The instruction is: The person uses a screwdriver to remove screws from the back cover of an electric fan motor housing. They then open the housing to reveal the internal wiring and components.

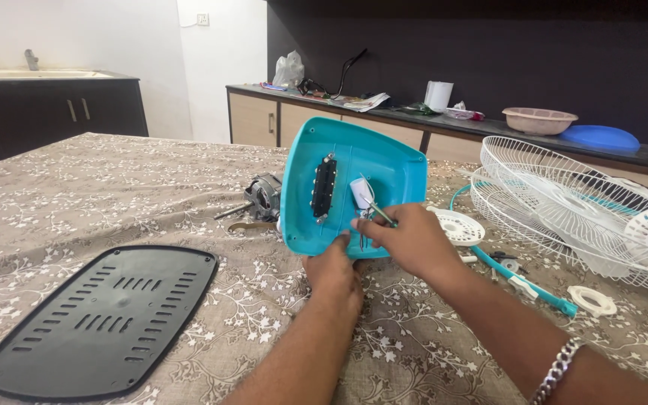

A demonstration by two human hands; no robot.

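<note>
A turquoise plastic fan base shell (384, 169) stands tilted on its edge on the table, its hollow inside facing me. Inside it sit a black switch block (324, 187) and a white cylindrical part (361, 192) with wires. My left hand (333, 268) grips the shell's lower rim from below and steadies it. My right hand (408, 238) reaches in from the right, fingers pinched on a thin metal tool (379, 213) that points at the wires beside the white part.
A black vented base plate (103, 319) lies at front left on the patterned tablecloth (99, 187). A fan motor (262, 197) sits behind the shell. White wire fan guards (564, 202), a turquoise tube (523, 281) and small white rings (592, 300) lie at right. A counter (384, 112) stands behind.
</note>
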